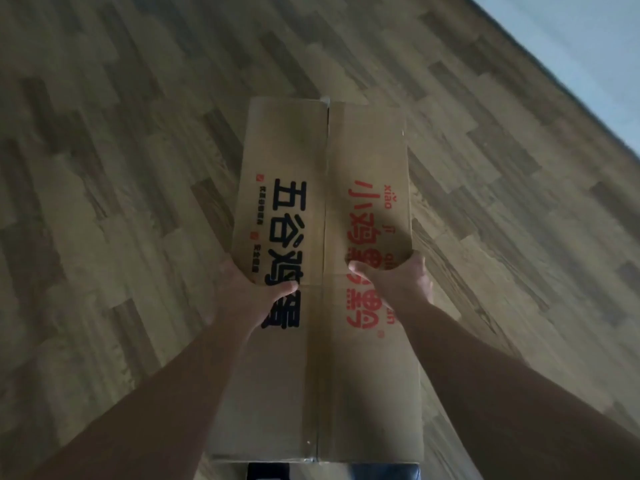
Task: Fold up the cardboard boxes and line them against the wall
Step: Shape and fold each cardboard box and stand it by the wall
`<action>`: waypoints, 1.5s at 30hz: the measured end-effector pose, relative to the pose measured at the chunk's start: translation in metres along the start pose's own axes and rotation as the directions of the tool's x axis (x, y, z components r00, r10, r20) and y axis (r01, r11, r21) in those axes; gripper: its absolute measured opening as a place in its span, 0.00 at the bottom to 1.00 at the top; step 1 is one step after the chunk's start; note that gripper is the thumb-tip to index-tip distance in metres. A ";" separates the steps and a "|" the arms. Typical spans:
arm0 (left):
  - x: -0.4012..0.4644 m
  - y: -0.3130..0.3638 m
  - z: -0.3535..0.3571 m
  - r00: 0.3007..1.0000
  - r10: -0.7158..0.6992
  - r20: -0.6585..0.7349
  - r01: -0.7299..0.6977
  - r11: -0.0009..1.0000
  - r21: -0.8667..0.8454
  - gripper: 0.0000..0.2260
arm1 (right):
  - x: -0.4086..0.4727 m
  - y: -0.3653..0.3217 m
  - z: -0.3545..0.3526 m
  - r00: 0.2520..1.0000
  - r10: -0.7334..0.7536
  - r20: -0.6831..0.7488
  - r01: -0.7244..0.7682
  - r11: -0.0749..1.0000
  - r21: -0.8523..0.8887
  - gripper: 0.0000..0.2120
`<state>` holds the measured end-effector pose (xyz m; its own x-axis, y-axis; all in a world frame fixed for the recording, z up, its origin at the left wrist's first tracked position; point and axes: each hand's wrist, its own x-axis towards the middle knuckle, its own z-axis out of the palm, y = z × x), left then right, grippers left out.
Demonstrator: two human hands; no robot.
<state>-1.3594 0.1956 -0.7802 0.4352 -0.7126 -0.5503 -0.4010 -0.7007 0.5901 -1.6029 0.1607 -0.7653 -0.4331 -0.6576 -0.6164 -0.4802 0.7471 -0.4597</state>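
Observation:
A brown cardboard box fills the middle of the view, held above the wooden floor. Its two top flaps are closed and meet along a centre seam. Black characters are printed on the left flap and red ones on the right. My left hand grips the box's left edge, thumb lying on the left flap. My right hand grips the right edge, thumb on the right flap. Both forearms reach in from the bottom corners.
Wooden parquet floor spreads all around the box. A pale wall runs diagonally across the top right corner, meeting the floor along a dark baseboard line. Something dark shows under the box's near edge at the bottom.

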 end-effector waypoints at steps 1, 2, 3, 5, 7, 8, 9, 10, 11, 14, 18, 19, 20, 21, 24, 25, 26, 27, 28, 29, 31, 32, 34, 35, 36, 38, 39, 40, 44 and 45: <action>-0.010 0.011 -0.004 1.000 0.026 -0.005 -0.025 1.000 0.014 0.55 | -0.011 0.000 -0.015 1.000 0.005 -0.018 -0.005 1.000 0.015 0.52; -0.021 0.023 -0.007 0.998 0.067 0.004 -0.067 0.998 0.016 0.56 | -0.019 0.000 -0.030 0.999 0.006 -0.043 -0.005 1.000 0.024 0.52; -0.036 0.046 -0.013 0.995 0.101 0.025 -0.102 0.994 0.035 0.57 | -0.034 -0.003 -0.056 0.997 0.020 -0.077 -0.015 0.998 0.057 0.53; -0.058 0.076 -0.020 0.989 0.129 0.068 -0.131 0.991 0.023 0.55 | -0.053 -0.006 -0.093 0.992 0.042 -0.119 -0.030 0.995 0.098 0.55; -0.102 0.125 -0.027 0.969 0.206 0.136 -0.209 0.978 0.002 0.52 | -0.088 -0.005 -0.155 0.981 0.081 -0.178 -0.048 0.981 0.186 0.57; -0.119 0.142 -0.027 0.956 0.249 0.155 -0.249 0.968 -0.022 0.49 | -0.101 -0.004 -0.180 0.976 0.091 -0.199 -0.047 0.976 0.212 0.56; -0.148 0.171 -0.029 0.940 0.282 0.191 -0.282 0.959 -0.027 0.47 | -0.123 0.001 -0.217 0.966 0.111 -0.235 -0.047 0.964 0.261 0.55; -0.172 0.193 -0.025 0.916 0.329 0.230 -0.332 0.943 -0.025 0.45 | -0.142 0.007 -0.251 0.953 0.131 -0.272 -0.044 0.952 0.302 0.54; -0.194 0.214 -0.020 0.905 0.340 0.254 -0.350 0.937 -0.005 0.46 | -0.158 0.015 -0.281 0.943 0.156 -0.294 -0.048 0.938 0.344 0.53; -0.256 0.271 0.005 0.847 0.427 0.317 -0.462 0.886 0.038 0.54 | -0.203 0.045 -0.370 0.911 0.193 -0.366 -0.023 0.907 0.421 0.50; -0.418 0.345 0.034 0.716 0.604 0.349 -0.655 0.754 0.039 0.49 | -0.268 0.125 -0.496 0.848 0.257 -0.463 0.040 0.842 0.539 0.50; -0.458 0.356 0.045 0.689 0.628 0.361 -0.685 0.727 0.042 0.49 | -0.285 0.148 -0.525 0.831 0.277 -0.482 0.051 0.826 0.562 0.48; -0.494 0.367 0.058 0.661 0.647 0.380 -0.708 0.706 0.028 0.49 | -0.300 0.170 -0.553 0.821 0.289 -0.493 0.056 0.818 0.572 0.47; -0.518 0.373 0.066 0.650 0.648 0.397 -0.716 0.698 0.033 0.48 | -0.307 0.186 -0.570 0.806 0.293 -0.514 0.068 0.817 0.573 0.46; -0.630 0.383 0.114 0.601 0.680 0.420 -0.768 0.638 0.066 0.44 | -0.359 0.270 -0.640 0.752 0.359 -0.552 0.077 0.785 0.615 0.44; -0.665 0.386 0.127 0.585 0.687 0.430 -0.779 0.624 0.062 0.44 | -0.375 0.296 -0.660 0.735 0.380 -0.561 0.072 0.779 0.622 0.45; -0.700 0.386 0.142 0.563 0.698 0.443 -0.796 0.601 0.065 0.44 | -0.393 0.323 -0.680 0.722 0.396 -0.567 0.076 0.770 0.634 0.45; -0.734 0.385 0.155 0.542 0.700 0.464 -0.808 0.585 0.062 0.44 | -0.410 0.352 -0.698 0.706 0.415 -0.574 0.083 0.756 0.649 0.45; -0.772 0.382 0.170 0.506 0.708 0.492 -0.829 0.556 0.053 0.44 | -0.431 0.384 -0.715 0.678 0.448 -0.583 0.084 0.741 0.667 0.45; -0.814 0.378 0.190 0.464 0.715 0.523 -0.853 0.520 0.046 0.45 | -0.457 0.419 -0.735 0.652 0.485 -0.582 0.085 0.716 0.693 0.45; -0.871 0.373 0.213 0.403 0.718 0.568 -0.883 0.467 0.035 0.45 | -0.488 0.466 -0.758 0.608 0.536 -0.585 0.081 0.691 0.718 0.44; -0.912 0.366 0.232 0.357 0.710 0.607 -0.904 0.427 0.032 0.45 | -0.514 0.499 -0.773 0.567 0.576 -0.589 0.090 0.668 0.739 0.45; -0.973 0.355 0.260 0.293 0.694 0.658 -0.928 0.372 0.020 0.46 | -0.549 0.550 -0.795 0.503 0.641 -0.580 0.079 0.634 0.769 0.46; -1.001 0.350 0.275 0.266 0.678 0.686 -0.933 0.360 0.007 0.46 | -0.565 0.574 -0.806 0.467 0.665 -0.582 0.070 0.629 0.774 0.46; -1.028 0.343 0.291 0.240 0.664 0.708 -0.938 0.346 -0.006 0.47 | -0.580 0.597 -0.815 0.430 0.696 -0.575 0.057 0.615 0.787 0.45; -1.079 0.331 0.323 0.195 0.635 0.747 -0.945 0.326 -0.031 0.49 | -0.604 0.642 -0.835 0.391 0.734 -0.555 0.039 0.590 0.807 0.45; -1.101 0.325 0.340 0.177 0.617 0.767 -0.944 0.327 -0.045 0.49 | -0.614 0.663 -0.844 0.367 0.755 -0.543 0.014 0.580 0.815 0.46; -1.137 0.316 0.365 0.136 0.596 0.791 -0.944 0.319 -0.078 0.50 | -0.628 0.696 -0.859 0.331 0.776 -0.537 0.000 0.569 0.822 0.47; -1.239 0.299 0.442 0.045 0.515 0.856 -0.943 0.306 -0.135 0.48 | -0.655 0.793 -0.913 0.207 0.835 -0.509 -0.037 0.527 0.849 0.48; -1.268 0.297 0.463 0.022 0.495 0.869 -0.943 0.299 -0.146 0.47 | -0.661 0.819 -0.930 0.189 0.847 -0.497 -0.031 0.511 0.859 0.48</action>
<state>-2.4037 0.8739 -0.1811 -0.8891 -0.3940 -0.2330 -0.4122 0.4679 0.7818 -2.4194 1.1170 -0.1399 -0.8675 0.4603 -0.1885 0.4236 0.4852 -0.7649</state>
